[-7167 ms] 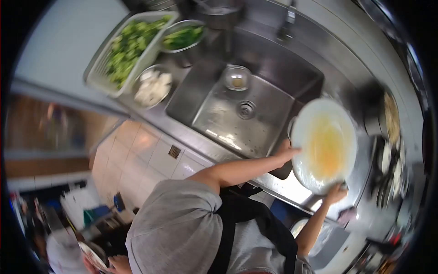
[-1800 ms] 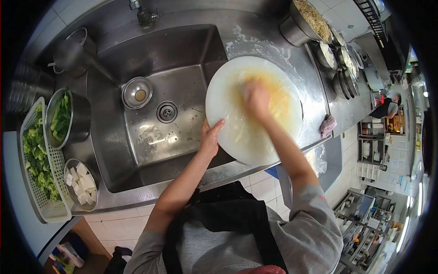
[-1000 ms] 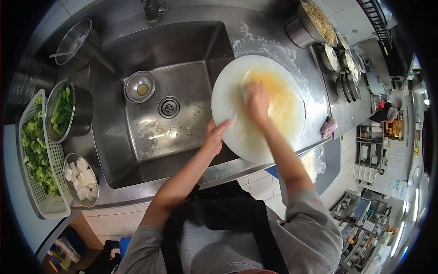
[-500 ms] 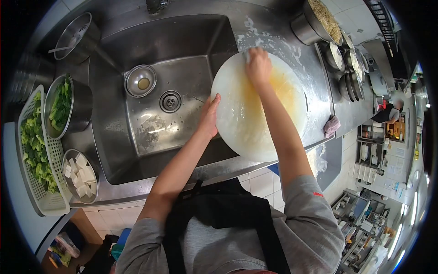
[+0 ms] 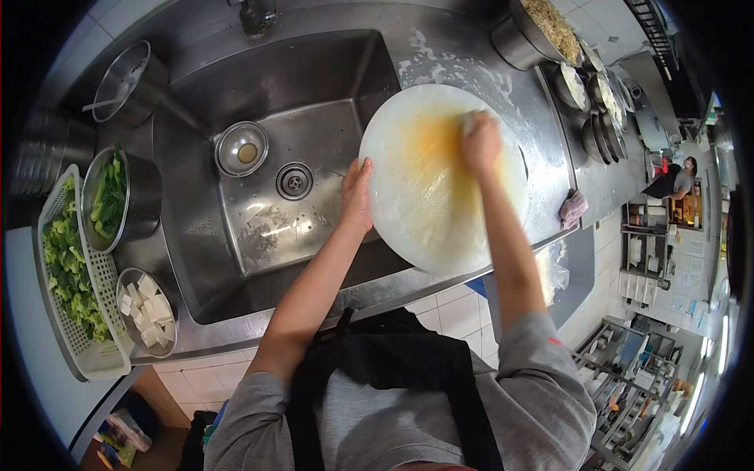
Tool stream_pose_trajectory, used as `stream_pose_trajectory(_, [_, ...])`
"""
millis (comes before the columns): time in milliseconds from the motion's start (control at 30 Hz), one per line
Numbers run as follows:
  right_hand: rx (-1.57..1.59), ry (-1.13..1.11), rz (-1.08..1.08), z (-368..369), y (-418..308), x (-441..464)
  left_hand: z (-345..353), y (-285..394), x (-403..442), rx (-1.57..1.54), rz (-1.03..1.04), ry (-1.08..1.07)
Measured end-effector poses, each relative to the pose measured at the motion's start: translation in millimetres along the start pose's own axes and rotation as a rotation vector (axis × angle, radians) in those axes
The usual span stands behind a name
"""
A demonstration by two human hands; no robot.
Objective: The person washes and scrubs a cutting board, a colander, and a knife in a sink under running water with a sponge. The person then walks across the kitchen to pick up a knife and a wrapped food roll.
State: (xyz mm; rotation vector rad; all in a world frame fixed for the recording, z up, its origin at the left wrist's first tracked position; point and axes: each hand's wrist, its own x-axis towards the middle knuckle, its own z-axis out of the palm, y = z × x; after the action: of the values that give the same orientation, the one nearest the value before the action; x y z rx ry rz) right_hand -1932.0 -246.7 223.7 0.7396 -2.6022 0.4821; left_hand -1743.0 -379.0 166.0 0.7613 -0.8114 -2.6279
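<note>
Board [image 5: 420,228]: L hand [image 5: 357,198] @ rim, R hand [image 5: 481,145] atop

left fingers [image 5: 365,169] grip a white disc [image 5: 428,192], right fingers [image 5: 479,127] pressing what may be a sponge [image 5: 469,122] on it.

Right of centre, the right hand [image 5: 482,144] mostly hides a small pale object [image 5: 470,122]; the top edge crops a grey metal faucet [image 5: 254,17].

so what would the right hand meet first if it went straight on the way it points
Probably the far rim of the round white board, then the foam-spotted steel counter beyond it; the drop between them is hard to judge.
</note>
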Motion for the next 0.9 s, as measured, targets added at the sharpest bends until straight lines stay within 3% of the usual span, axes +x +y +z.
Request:
stream_pose_trajectory(33, [0.029,0.001,-0.052,8,-15,-35,1,0,2,-0.008,0.007,0.021])
stream_pose_trajectory(100, [0.053,0.003,-0.432,-15,-59,-105,-1,-3,4,-0.001,0.025,0.007])
stream_pose_trajectory(200, [0.274,-0.049,-0.506,-34,-59,-113,-1,-6,-3,0.026,0.055,-0.002])
stream_pose_trajectory(233, [0.286,-0.016,-0.388,-17,-28,-86,0,-7,-5,0.042,0.073,-0.002])
stream_pose_trajectory(300, [-0.046,0.043,-0.139,-8,9,-12,3,-11,-10,0.038,0.069,0.017])
stream_pose_trajectory(367, [-0.13,0.213,-0.097,12,38,32,7,-15,-13,0.041,0.058,0.019])
stream_pose_trajectory(433, [-0.029,-0.218,0.109,1,4,8,12,-18,-16,0.015,0.119,0.066])
stream_pose_trajectory(467, [0.091,-0.255,0.041,-9,-26,-26,19,-16,-16,0.001,0.106,0.083])
stream_pose_trajectory(500, [0.145,-0.089,-0.335,-18,-42,-64,23,-14,-19,-0.02,0.088,0.098])
stream_pose_trajectory(533, [0.026,-0.091,-0.434,-31,-69,-94,20,-14,-20,0.016,0.085,0.085])
stream_pose_trajectory(567, [0.258,-0.133,-0.52,-42,-79,-112,17,-15,-20,0.051,0.088,0.074])
stream_pose_trajectory(667, [0.192,-0.088,-0.459,-14,-35,-57,21,-17,-27,0.102,0.131,0.076])
stream_pose_trajectory(700, [0.107,-0.109,-0.208,-2,-21,-22,20,-20,-30,0.111,0.124,0.07])
stream_pose_trajectory(767, [-0.048,0.12,-0.07,22,16,37,18,-25,-33,0.135,0.117,-0.013])
stream_pose_trajectory(800, [-0.097,0.128,-0.003,25,14,46,12,-31,-28,0.119,0.089,-0.022])
stream_pose_trajectory(833, [-0.089,0.126,0.003,23,3,34,10,-34,-22,0.128,0.09,-0.017])
stream_pose_trajectory(900, [0.024,-0.081,-0.193,8,-40,-16,10,-32,-8,-0.024,-0.056,0.031])
